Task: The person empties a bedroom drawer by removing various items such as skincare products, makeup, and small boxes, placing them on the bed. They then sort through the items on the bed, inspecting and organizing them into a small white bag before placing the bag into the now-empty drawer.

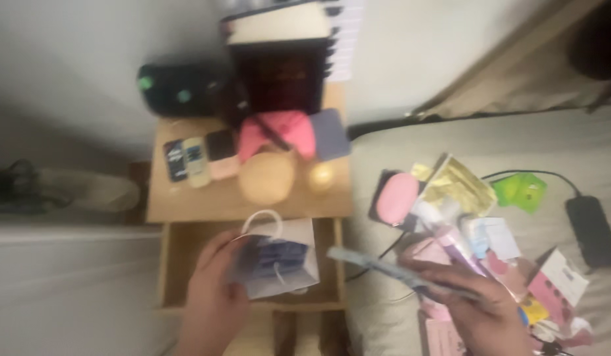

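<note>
Blurred head view, looking down. The right hand (487,310) is closed on a long flat bluish strip-like packet (391,271), gripping its right end; the strip's long axis runs from upper left to lower right, its free end pointing toward the open wooden drawer (177,264) of a small light-wood bedside table (186,204). The left hand (213,296) holds the near edge of a small white paper gift bag with white cord handles (279,257), fingers curled on it; the bag sits over the drawer, mouth tilted toward the person. The strip lies between the two hands, its tip just beside the bag's right edge. On the tabletop: a round tan ball-like object (266,178), a pink soft item (279,132), several small flat cases (196,158), a dark box (279,79). To the right, on a grey bedsheet (569,145), lies a heap of pink, gold and green packets (463,204) near a black power strip (592,231).
</note>
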### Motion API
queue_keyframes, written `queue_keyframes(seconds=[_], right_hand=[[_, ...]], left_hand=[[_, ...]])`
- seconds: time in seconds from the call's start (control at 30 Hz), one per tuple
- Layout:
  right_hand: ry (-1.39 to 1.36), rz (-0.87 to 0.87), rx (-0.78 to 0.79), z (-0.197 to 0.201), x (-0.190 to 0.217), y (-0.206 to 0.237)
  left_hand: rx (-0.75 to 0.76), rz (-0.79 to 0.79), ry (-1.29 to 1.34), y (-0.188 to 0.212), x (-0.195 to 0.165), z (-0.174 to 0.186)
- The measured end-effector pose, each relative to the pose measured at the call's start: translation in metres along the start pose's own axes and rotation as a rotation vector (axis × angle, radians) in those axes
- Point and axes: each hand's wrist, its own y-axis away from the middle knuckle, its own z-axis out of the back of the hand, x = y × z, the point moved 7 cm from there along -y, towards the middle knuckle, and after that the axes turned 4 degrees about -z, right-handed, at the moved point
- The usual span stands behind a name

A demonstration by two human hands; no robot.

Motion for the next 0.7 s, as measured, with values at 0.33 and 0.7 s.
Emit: queue_keyframes(seconds=[0.33, 0.7], right_hand=[[-0.154, 0.240, 0.443, -0.138, 0.069, -0.035], [0.904, 0.570, 0.698, -0.255, 0.084, -0.037]], left_hand=[[0.107, 0.014, 0.009, 0.018, 0.071, -0.006], [0.059, 0.232, 0.409, 0.027, 0.136, -0.023]])
